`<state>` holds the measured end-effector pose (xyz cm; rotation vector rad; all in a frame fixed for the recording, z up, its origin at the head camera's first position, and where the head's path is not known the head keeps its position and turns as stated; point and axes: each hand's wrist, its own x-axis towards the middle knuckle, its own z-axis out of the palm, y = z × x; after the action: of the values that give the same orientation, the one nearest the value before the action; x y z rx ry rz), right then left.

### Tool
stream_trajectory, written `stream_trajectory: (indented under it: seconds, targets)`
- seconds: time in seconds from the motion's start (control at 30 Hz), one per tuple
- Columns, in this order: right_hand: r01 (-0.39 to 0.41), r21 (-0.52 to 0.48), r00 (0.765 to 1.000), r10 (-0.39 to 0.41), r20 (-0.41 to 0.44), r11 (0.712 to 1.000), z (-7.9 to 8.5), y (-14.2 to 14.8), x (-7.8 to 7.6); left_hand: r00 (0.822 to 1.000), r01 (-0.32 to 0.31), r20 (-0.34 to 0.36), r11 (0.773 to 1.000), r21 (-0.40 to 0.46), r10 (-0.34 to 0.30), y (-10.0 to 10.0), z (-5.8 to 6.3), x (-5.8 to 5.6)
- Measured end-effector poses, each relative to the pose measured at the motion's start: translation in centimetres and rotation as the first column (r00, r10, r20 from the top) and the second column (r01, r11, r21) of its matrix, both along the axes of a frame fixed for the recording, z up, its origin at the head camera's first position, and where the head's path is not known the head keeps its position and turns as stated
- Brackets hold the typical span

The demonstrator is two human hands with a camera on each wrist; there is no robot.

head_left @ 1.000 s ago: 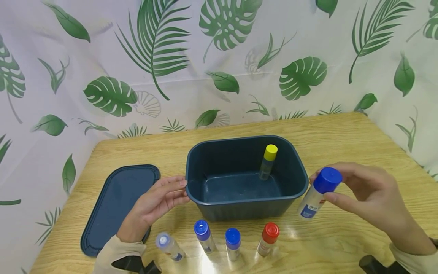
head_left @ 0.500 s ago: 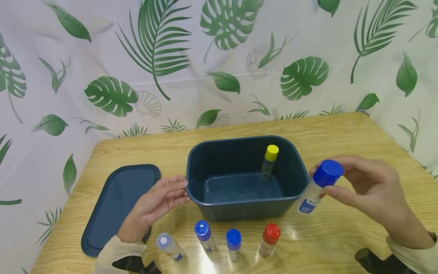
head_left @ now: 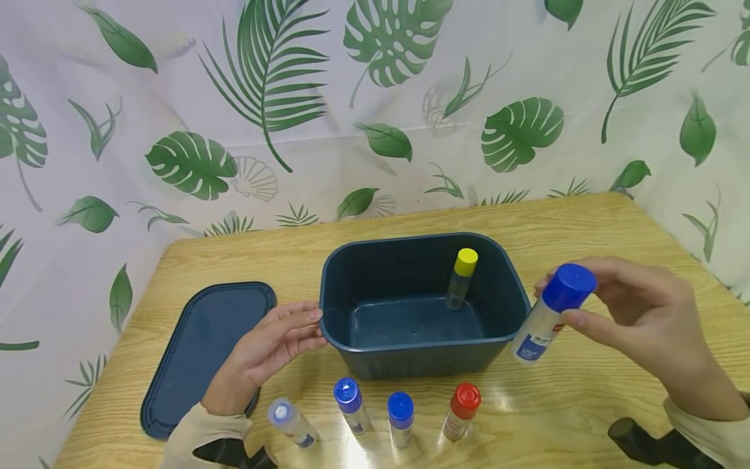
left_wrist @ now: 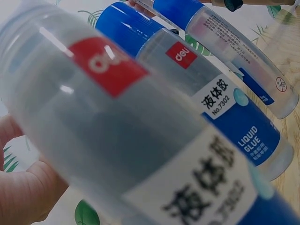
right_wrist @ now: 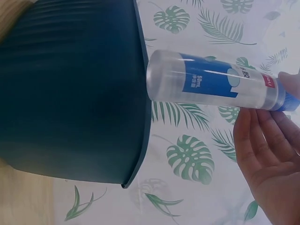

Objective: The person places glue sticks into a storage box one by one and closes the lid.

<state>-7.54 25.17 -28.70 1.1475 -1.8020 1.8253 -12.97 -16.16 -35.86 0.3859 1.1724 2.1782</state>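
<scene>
My right hand (head_left: 638,319) pinches a blue-capped liquid glue bottle (head_left: 541,329) between thumb and fingers near its cap. The bottle leans, its base close to the right rim of a dark blue plastic bin (head_left: 410,361). In the right wrist view that glue bottle (right_wrist: 211,82) is above the table, level with the bin's rim. My left hand (head_left: 272,348) touches the bin's left side with nearly straight fingers. Inside the bin, at the right, stands a yellow-capped glue bottle (head_left: 459,286).
Along the front stand a capless-looking glue bottle (head_left: 293,426), two blue-capped bottles (head_left: 353,413) and a red-capped bottle (head_left: 457,423). A dark blue lid (head_left: 205,352) lies left of the bin on the wooden table (head_left: 574,241). Behind hangs a leaf-patterned cloth (head_left: 433,176).
My right hand has lifted the held glue bottle slightly, with a small shift to the right. The left hand and the bin have stayed in place.
</scene>
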Motion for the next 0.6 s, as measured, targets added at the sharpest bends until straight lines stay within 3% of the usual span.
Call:
stream_trajectory:
  seconds: [0.37,0.6]
  targets:
    - [-0.017,-0.063,1.0,0.017,-0.008,0.998,0.7,-0.6,-0.5,1.0,0.001,-0.01,1.0,-0.011,-0.001,0.1,-0.2,0.0]
    - [0.021,-0.065,1.0,-0.02,0.004,0.998,0.6,-0.7,-1.1,1.0,0.002,-0.018,1.0,-0.009,-0.002,0.1,-0.2,-0.1]
